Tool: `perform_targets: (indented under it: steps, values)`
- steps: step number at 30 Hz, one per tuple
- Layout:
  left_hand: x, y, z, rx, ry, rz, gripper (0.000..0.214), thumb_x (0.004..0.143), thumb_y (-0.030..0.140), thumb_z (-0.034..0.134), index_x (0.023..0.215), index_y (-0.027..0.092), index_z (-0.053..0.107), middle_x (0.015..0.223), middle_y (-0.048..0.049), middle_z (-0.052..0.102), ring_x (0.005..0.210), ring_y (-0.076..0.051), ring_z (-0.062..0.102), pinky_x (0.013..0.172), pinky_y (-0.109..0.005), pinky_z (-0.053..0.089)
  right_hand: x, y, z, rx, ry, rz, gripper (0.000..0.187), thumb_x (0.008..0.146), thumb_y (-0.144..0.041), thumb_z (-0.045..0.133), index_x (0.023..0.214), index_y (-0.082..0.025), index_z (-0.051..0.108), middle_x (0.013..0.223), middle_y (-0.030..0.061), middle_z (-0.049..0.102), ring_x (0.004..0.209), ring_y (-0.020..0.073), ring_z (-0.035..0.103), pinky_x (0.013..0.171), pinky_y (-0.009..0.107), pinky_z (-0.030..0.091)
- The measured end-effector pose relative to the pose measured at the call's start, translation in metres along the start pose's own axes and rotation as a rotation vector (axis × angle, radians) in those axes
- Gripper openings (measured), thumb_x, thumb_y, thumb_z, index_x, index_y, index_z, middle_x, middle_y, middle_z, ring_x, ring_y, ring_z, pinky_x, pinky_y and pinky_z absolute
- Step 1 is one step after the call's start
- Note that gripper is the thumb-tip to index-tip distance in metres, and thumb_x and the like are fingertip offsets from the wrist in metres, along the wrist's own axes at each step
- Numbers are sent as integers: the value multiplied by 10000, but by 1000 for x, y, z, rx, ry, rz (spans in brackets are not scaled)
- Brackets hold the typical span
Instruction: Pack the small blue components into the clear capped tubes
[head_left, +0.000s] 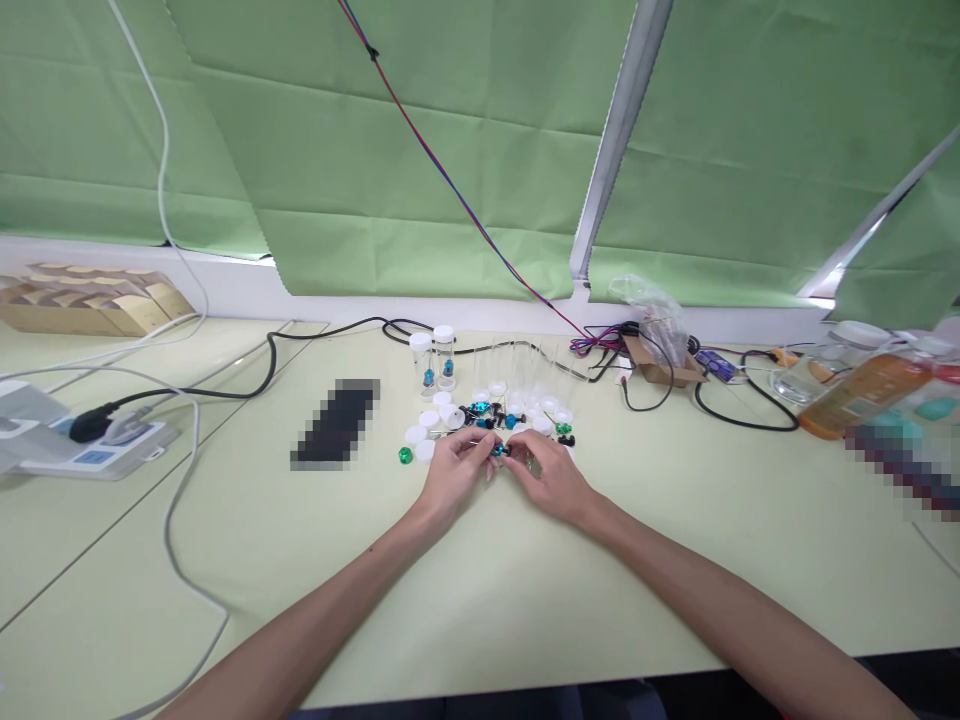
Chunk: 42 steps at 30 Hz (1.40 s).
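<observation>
My left hand (456,472) pinches a small blue and black part (499,450) between thumb and fingers. At the part's black end, my right hand (553,476) closes its thumb and fingertips on it. Just beyond both hands lies a loose pile of small blue, black and green pieces, including a blue piece (512,421) and a green piece (563,428). White round caps (430,419) lie around the pile. To the left of my left hand sits a green nut-like piece (406,456). Finer detail of the held part is hidden by my fingers.
Behind the pile stand two capped clear tubes (421,368) with blue pieces inside, and several clear tubes (525,365). A blurred dark rectangle (337,425) lies left. A power strip (105,450), cables, a cardboard box (664,372) and an orange bottle (855,395) flank the table (525,620).
</observation>
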<state>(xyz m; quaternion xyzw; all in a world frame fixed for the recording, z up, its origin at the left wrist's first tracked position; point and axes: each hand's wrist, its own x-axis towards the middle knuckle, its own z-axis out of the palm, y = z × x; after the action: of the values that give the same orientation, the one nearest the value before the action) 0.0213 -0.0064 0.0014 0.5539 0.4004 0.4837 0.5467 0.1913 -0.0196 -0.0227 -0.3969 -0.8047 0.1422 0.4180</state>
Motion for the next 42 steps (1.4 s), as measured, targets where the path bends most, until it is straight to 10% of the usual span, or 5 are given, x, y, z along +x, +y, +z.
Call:
perform_targets:
  steps: [42]
  values:
    - [2,-3,0,-7,1,-14,239,769,387,684,709,156,667,645,-7,608,542,-118,526,564,-251,417,0,2,1,0,-8,5,105,943,-274,533,1014,-209,575,865,52,634,766,193,588,720,320,478]
